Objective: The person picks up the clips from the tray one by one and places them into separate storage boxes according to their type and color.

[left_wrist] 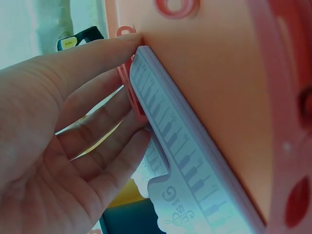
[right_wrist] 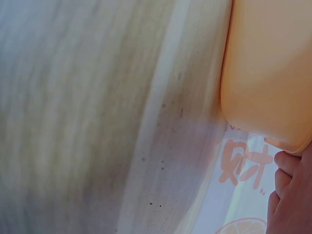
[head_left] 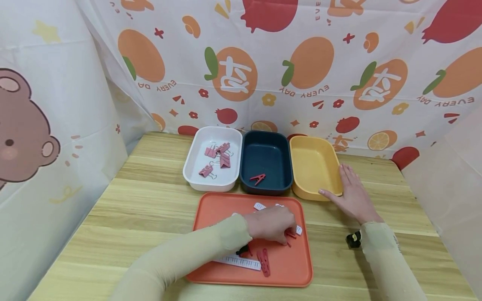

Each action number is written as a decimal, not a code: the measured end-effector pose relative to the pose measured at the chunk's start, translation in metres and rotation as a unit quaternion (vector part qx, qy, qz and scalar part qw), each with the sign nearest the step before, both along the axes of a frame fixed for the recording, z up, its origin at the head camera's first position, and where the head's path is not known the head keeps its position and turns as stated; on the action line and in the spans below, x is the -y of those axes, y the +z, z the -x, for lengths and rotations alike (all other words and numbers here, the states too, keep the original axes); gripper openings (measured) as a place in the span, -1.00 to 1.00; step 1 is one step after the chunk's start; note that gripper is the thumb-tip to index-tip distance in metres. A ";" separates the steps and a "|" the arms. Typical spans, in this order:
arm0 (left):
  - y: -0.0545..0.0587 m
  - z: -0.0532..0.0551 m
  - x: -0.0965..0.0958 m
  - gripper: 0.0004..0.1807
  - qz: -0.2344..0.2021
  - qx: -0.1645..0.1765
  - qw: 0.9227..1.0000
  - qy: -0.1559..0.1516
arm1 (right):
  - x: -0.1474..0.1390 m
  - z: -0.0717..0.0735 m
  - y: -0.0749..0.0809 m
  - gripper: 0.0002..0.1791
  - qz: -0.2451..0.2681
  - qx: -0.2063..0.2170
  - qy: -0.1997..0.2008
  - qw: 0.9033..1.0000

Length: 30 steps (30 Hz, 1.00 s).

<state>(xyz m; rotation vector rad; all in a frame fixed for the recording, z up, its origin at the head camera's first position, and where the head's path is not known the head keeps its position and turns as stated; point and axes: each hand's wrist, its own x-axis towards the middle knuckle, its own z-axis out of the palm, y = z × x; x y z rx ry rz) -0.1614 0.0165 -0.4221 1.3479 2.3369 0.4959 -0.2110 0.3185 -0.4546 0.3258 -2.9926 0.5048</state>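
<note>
In the head view my left hand (head_left: 273, 223) reaches over the orange tray (head_left: 284, 274) and pinches a red clothespin (left_wrist: 129, 92) between thumb and fingertips. Its tips stick out below the fingers. Beside it in the left wrist view lies a white ruler-like piece (left_wrist: 183, 151) printed with piano keys. Another red clothespin (head_left: 264, 262) rests near the tray's front. My right hand (head_left: 354, 194) is spread at the right side of the yellow bin (head_left: 314, 194), thumb at its front rim and fingers along its outer wall.
The white bin (head_left: 192, 182) contains several pink binder clips (head_left: 224, 160). In the dark blue bin (head_left: 265, 191) lies one red clothespin (head_left: 257, 179). These bins stand in a row with the yellow one behind the tray, before a fruit-print cloth (head_left: 278, 100). A black device (head_left: 353, 240) sits by my right sleeve.
</note>
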 end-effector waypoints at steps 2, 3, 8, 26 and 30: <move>0.000 0.000 0.000 -0.71 0.001 -0.004 1.000 -0.003 | 0.001 -0.001 0.001 0.25 0.001 0.000 0.002 1.000; 0.000 -0.001 0.000 -0.71 0.001 -0.006 1.000 -0.005 | 0.001 -0.001 0.001 0.25 0.002 0.000 0.002 1.000; 0.001 -0.001 -0.001 -0.73 0.004 -0.018 1.000 -0.013 | 0.002 -0.002 0.003 0.24 0.005 0.001 0.004 1.000; 0.013 0.004 0.002 -0.72 -0.012 -0.025 1.000 -0.010 | -0.001 0.000 -0.002 0.24 0.003 -0.011 0.008 1.000; 0.014 0.005 0.004 -0.70 -0.017 -0.020 1.000 -0.003 | -0.001 0.001 -0.002 0.24 0.002 -0.011 0.007 1.000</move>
